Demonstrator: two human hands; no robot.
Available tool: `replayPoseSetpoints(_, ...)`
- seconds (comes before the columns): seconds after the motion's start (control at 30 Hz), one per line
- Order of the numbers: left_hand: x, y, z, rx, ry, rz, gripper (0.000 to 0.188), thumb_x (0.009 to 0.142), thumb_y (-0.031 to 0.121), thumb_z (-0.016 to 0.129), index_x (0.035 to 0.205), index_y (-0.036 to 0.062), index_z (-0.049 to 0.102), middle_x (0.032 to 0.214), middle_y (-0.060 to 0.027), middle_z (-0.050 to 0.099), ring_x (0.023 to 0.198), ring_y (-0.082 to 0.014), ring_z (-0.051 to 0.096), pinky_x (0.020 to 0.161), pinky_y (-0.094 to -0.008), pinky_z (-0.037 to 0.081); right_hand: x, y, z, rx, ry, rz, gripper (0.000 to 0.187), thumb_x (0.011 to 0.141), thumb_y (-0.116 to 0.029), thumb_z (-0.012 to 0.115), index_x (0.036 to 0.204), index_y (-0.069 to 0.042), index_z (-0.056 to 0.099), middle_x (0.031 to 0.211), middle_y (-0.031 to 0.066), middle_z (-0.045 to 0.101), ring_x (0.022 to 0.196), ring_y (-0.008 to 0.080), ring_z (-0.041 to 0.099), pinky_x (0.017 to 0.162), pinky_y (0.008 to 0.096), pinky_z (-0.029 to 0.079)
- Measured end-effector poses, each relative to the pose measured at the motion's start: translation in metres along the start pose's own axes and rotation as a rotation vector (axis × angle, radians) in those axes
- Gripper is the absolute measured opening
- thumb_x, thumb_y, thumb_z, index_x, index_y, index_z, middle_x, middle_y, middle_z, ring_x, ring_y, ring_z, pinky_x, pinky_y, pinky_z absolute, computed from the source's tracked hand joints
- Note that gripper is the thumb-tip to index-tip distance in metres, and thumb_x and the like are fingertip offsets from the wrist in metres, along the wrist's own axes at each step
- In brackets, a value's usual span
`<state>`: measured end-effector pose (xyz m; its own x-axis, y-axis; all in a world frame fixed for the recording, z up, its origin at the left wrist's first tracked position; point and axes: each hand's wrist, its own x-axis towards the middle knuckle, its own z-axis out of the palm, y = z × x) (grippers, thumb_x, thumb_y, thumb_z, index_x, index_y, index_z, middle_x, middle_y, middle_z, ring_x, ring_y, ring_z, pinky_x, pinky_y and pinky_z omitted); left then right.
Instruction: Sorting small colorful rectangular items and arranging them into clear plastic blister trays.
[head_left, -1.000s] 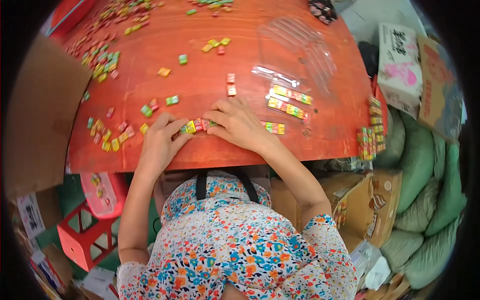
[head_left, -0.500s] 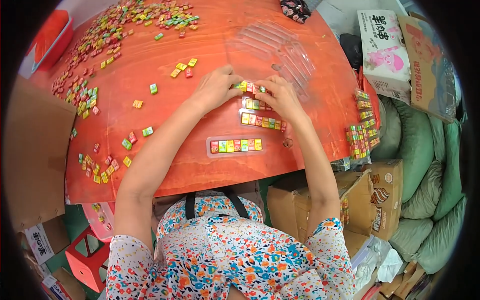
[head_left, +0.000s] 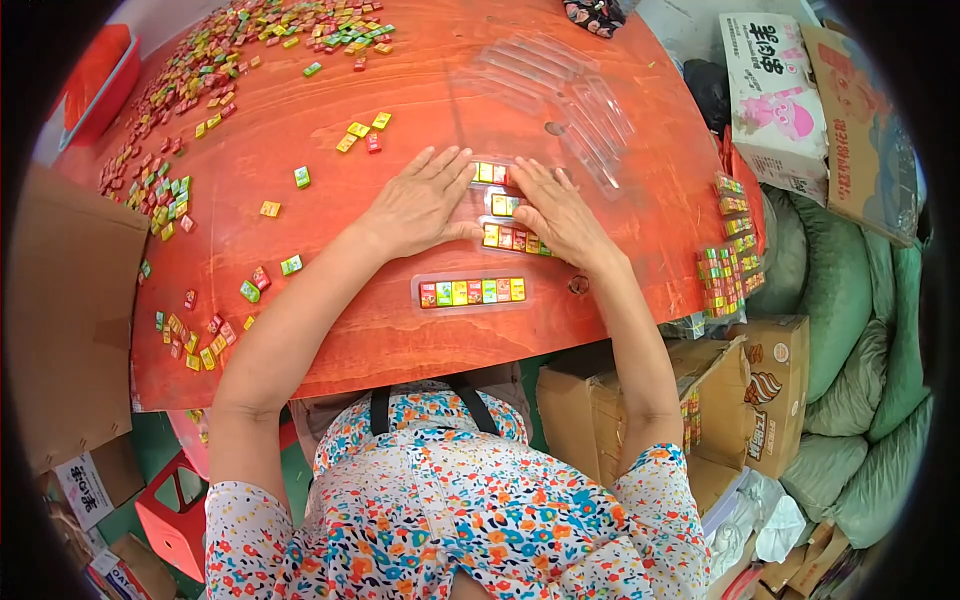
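Between my hands lie several clear plastic trays holding rows of small wrapped sweets in red, yellow and green. The topmost filled row (head_left: 491, 173) and the row nearest my wrists (head_left: 512, 238) are partly covered by my right hand (head_left: 562, 215), as is a short row (head_left: 503, 205) between them. That hand lies flat with fingers stretched over the right ends of the rows. My left hand (head_left: 420, 200) is open at their left ends, fingers extended and thumb reaching toward the lowest one. Closer to me rests a separate full tray (head_left: 473, 292), untouched.
Empty clear trays (head_left: 590, 120) lie beyond my right hand. A large heap of loose sweets (head_left: 215, 60) spreads over the far left of the red table (head_left: 350, 350). Stacked filled rows (head_left: 720, 280) stand at the right edge. Cardboard boxes (head_left: 600, 410) are below on the right.
Both hands have gone from pinching at the topmost row to lying open along the ends of the rows. My left hand has come nearer, its fingers now spread out.
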<state>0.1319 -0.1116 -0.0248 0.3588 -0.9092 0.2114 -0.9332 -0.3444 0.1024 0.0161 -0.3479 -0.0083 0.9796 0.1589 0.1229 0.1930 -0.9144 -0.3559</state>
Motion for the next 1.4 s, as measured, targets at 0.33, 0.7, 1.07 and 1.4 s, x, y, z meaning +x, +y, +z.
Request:
replayPoseSetpoints(0.33, 0.021, 0.025, -0.002, -0.037, -0.122, -0.057, 0.097, 0.089, 0.072, 0.041, 0.149, -0.0031, 0.029, 0.158, -0.0209, 0.024, 0.148, -0.0333, 0.022, 0.121, -0.0457, 0.017, -0.001, -0.001, 0.009, -0.186, -0.089, -0.039, 0.07, 0.1, -0.054, 0.037, 0.153, -0.01, 0.029, 0.161, 0.0115, 0.023, 0.148, 0.0296, 0.022, 0.12, 0.049, 0.015)
replayPoseSetpoints(0.7, -0.047, 0.046, -0.013, -0.037, 0.049, -0.081, 0.088, 0.089, 0.06, 0.055, 0.149, 0.0, 0.032, 0.157, -0.0203, 0.026, 0.147, -0.0334, 0.022, 0.12, -0.046, 0.019, -0.032, -0.04, 0.005, 0.183, 0.065, -0.109, 0.055, 0.104, -0.036, 0.04, 0.15, -0.006, 0.036, 0.157, 0.0172, 0.031, 0.148, 0.0262, 0.024, 0.12, 0.0437, 0.017)
replayPoseSetpoints(1.07, -0.135, 0.111, -0.044, -0.459, 0.156, -0.599, 0.025, 0.087, 0.023, 0.072, 0.094, 0.0, 0.065, 0.087, -0.0141, 0.067, 0.071, -0.0274, 0.067, 0.06, -0.0372, 0.054, -0.109, -0.121, 0.03, 0.218, 0.395, 0.356, 0.023, 0.085, -0.012, 0.075, 0.1, 0.001, 0.063, 0.082, 0.012, 0.067, 0.067, 0.0168, 0.066, 0.058, 0.0286, 0.054)
replayPoseSetpoints(1.4, -0.087, 0.094, -0.034, -1.302, 0.169, -0.815, 0.022, 0.088, 0.02, 0.074, 0.085, -0.0008, 0.067, 0.069, -0.0041, 0.067, 0.054, -0.0073, 0.061, 0.047, -0.0233, 0.048, -0.107, -0.099, -0.007, 0.945, 0.462, 0.704, 0.026, 0.09, -0.005, 0.067, 0.111, 0.0, 0.054, 0.079, 0.0053, 0.063, 0.059, 0.0083, 0.058, 0.049, 0.0216, 0.049)
